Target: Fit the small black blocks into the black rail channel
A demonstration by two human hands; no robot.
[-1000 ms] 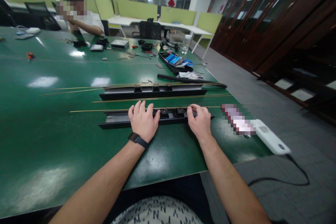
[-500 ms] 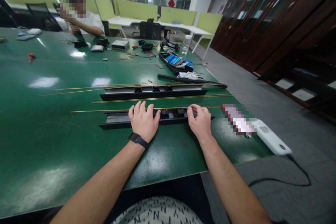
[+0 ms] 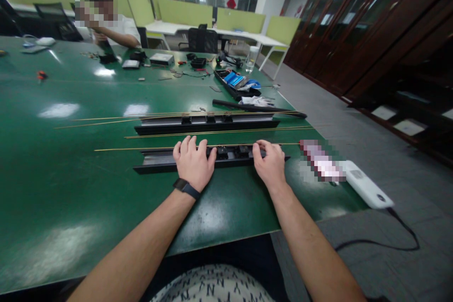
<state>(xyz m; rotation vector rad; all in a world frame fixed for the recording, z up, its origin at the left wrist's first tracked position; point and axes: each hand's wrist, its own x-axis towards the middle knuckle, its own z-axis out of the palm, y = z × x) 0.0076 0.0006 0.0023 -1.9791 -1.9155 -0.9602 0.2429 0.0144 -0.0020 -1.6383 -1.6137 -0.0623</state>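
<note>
My left hand [image 3: 194,163] lies across a black channel-shaped rail [image 3: 155,169], its fingers spread over the far wall and its thumb beside small black blocks [image 3: 231,152] inside. A thin brass-coloured rod [image 3: 120,149] runs along the rail's far side and passes under the left fingers. At the rail's right part, my right hand [image 3: 269,160] has bent fingers and the thumb closed around the rod at the far edge. The fingertips partly hide that contact.
Beyond lies a second black rail [image 3: 208,127] with thin rods across it. A black tray [image 3: 233,87] of blue items, white gloves [image 3: 256,101] and a black bar [image 3: 226,104] are farther back. A phone [image 3: 320,160] and white corded device [image 3: 368,185] lie right. Another person [image 3: 116,33] sits opposite.
</note>
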